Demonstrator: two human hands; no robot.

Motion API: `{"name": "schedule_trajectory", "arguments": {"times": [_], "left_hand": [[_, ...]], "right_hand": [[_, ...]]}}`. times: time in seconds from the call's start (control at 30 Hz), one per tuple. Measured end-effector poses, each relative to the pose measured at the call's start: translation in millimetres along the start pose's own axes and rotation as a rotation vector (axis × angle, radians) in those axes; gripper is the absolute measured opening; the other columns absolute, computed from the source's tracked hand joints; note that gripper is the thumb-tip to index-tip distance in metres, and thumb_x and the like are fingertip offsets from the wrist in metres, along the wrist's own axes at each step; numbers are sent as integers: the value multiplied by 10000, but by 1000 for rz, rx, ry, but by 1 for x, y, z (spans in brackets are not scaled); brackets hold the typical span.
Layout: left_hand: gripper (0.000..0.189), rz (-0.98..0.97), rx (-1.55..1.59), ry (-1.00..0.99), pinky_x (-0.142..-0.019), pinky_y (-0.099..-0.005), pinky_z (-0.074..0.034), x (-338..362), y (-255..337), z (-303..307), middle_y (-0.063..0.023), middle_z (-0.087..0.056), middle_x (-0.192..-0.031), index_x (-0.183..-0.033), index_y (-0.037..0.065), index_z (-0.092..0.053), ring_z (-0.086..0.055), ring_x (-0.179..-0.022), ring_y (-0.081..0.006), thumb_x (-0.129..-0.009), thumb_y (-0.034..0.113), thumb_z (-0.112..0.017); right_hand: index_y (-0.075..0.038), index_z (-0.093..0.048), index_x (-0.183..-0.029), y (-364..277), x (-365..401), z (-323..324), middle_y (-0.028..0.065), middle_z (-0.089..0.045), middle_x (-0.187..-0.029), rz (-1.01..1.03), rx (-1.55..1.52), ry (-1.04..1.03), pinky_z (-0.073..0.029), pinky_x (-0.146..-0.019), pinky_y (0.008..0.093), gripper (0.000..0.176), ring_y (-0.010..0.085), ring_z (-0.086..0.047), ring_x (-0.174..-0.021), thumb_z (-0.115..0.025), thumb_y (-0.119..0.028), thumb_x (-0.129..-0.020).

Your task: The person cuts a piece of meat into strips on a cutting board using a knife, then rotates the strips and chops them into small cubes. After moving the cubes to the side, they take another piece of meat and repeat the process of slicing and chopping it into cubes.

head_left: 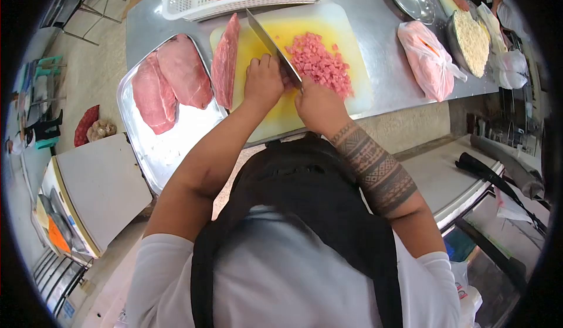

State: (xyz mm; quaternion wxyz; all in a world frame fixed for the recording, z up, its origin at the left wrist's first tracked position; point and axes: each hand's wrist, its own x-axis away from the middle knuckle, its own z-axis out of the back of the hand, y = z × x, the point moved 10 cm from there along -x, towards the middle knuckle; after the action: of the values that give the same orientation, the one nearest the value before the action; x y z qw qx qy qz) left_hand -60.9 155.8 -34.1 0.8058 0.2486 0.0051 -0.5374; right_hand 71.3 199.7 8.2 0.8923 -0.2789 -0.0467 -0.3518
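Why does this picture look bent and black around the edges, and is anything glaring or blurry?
Head view: curved table edge and black corners, suggesting a very wide lens; head view: bright glare on the metal tray; head view: white shirt looks soft, while the diced meat looks fairly crisp.

A light-topped cabinet (102, 187) stands on pale floor (111, 87) (teal stool (49, 62) beyond).

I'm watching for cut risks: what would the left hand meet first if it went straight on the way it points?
Most likely the knife blade, which slants across just ahead of the left hand; depth is hard to judge.
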Motion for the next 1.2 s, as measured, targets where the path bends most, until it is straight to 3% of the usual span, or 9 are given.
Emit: {"name": "schedule_trajectory", "arguments": {"times": [0.13, 0.3, 0.43, 0.63, 0.83, 0.93, 1.1, 1.2], "left_hand": [[226, 10, -21, -4, -874, -521, -481, 2, 0, 2, -154, -606, -1075, -1076, 44, -607, -583, -986, -380, -914, 198, -646], [266, 35, -5, 3, -891, -522, -476, 2, -2, 1, -165, -596, -1083, -1078, 33, -601, -578, -1011, -391, -885, 195, -688], [324, 25, 3, 26, -904, -522, -473, 4, -4, -2, -178, -589, -1094, -1090, 25, -595, -574, -1028, -393, -849, 192, -733], [368, 11, 89, -25, -910, -527, -471, 10, 3, -6, -186, -585, -1085, -1107, 16, -580, -569, -1022, -400, -842, 207, -750], [214, -55, 156, -31, -909, -529, -468, 19, 5, -4, -187, -584, -1060, -1086, 25, -587, -570, -995, -405, -911, 127, -654], [164, 10, 246, -43, -890, -524, -469, 23, -7, -2, -179, -588, -1035, -1072, 37, -595, -573, -964, -401, -919, 95, -615], [222, -69, 105, -40, -866, -513, -474, 25, 11, 8, -165, -593, -1022, -1079, 45, -605, -580, -957, -383, -886, 140, -659], [253, -68, 52, -21, -865, -506, -478, 25, 13, 5, -163, -596, -1026, -1081, 45, -607, -584, -958, -376, -871, 163, -684]], "right_hand": [[13, -579, -1110, -3, -2, 17, 279, -737, -927, 14, 10, 17, -571, -793, 587, 248, 463, -734, -885, -585, -200, -983], [6, -590, -1107, -23, 54, 44, 268, -738, -914, -43, 29, -66, -574, -789, 585, 242, 461, -738, -885, -580, -201, -983], [5, -583, -1125, -1, 10, -12, 270, -737, -910, -1, 1, 22, -575, -787, 585, 252, 464, -737, -874, -568, -209, -992], [12, -568, -1124, -7, 2, -6, 282, -717, -899, 34, -82, 91, -555, -775, 593, 271, 474, -714, -879, -590, -229, -1003], [-8, -574, -1134, 13, 22, 2, 269, -720, -890, -46, -31, 69, -553, -764, 581, 264, 473, -709, -864, -599, -240, -1011], [-11, -586, -1123, 26, 30, 14, 264, -729, -898, -97, -24, 72, -560, -800, 582, 262, 460, -725, -884, -590, -245, -1005], [4, -590, -1119, -11, 75, 42, 272, -719, -871, -107, 58, -43, -576, -775, 567, 244, 456, -732, -879, -578, -212, -1007], [17, -591, -1109, -15, 71, 24, 273, -722, -881, -89, 67, -89, -587, -768, 559, 244, 452, -737, -878, -573, -202, -1004]]}}
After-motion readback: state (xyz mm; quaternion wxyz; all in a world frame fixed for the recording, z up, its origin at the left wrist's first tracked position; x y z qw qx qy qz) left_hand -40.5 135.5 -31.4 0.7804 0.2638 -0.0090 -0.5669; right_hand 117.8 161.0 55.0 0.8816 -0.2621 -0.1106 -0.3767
